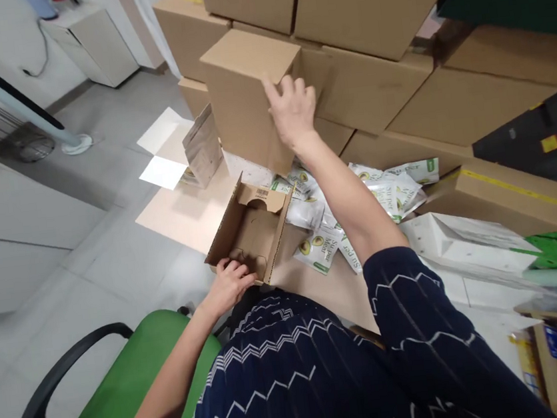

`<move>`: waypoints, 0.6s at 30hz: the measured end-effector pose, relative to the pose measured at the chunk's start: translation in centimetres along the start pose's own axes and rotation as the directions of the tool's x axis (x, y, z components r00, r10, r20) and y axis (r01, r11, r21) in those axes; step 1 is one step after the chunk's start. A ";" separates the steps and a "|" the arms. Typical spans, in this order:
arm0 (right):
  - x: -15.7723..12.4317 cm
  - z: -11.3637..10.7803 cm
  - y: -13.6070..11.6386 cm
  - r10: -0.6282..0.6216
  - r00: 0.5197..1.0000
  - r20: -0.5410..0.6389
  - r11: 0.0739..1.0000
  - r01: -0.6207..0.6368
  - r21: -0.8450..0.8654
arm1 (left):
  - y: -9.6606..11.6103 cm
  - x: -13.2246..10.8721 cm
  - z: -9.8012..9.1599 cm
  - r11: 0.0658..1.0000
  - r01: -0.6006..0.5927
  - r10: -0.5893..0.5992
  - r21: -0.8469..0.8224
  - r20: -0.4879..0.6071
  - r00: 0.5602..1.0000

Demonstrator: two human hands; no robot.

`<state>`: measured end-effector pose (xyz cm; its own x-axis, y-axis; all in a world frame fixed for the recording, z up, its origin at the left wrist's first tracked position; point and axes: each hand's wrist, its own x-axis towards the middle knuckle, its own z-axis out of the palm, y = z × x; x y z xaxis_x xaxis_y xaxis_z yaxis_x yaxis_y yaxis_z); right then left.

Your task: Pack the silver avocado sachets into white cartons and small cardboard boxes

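Note:
My left hand (229, 283) grips the near edge of a small open cardboard box (254, 235), fingers over its wall. The box's inside is bare brown board, with a barcode on the far flap. My right hand (293, 110) is closed at the upper right edge of a taller cardboard box (246, 105), its fingers curled and partly hidden. White pouches (319, 250) printed with avocados lie loose to the right of the small box, under my right forearm.
An open carton with white flaps (163, 172) and an upright pouch (202, 147) stand at the table's far left. Large cardboard boxes (369, 84) are stacked behind. A white package (468, 241) lies at right. A green chair (137, 379) stands on my left.

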<state>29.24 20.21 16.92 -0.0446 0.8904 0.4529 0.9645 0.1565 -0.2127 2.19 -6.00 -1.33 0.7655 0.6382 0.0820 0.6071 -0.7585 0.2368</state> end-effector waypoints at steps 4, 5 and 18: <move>0.5 -0.7 2.2 0.009 0.977 -0.212 0.999 -0.002 0.035 | -0.2 0.1 -0.1 1.000 -0.015 0.014 -0.015 -0.022 1.000; -0.5 -1.4 3.0 -0.043 0.964 -0.263 0.998 0.055 0.038 | -0.3 0.1 -0.2 1.000 -0.013 0.013 -0.017 -0.022 1.000; -27.7 9.8 13.9 0.433 0.750 0.501 0.854 -0.519 0.038 | 2.0 2.2 1.1 0.999 0.017 -0.018 -0.030 -0.030 0.999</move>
<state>41.31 1.88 -7.04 0.2535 0.9492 -0.1862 0.8371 -0.3117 -0.4495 5.32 -6.27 -1.73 0.7478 0.6553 0.1063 0.6135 -0.7433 0.2666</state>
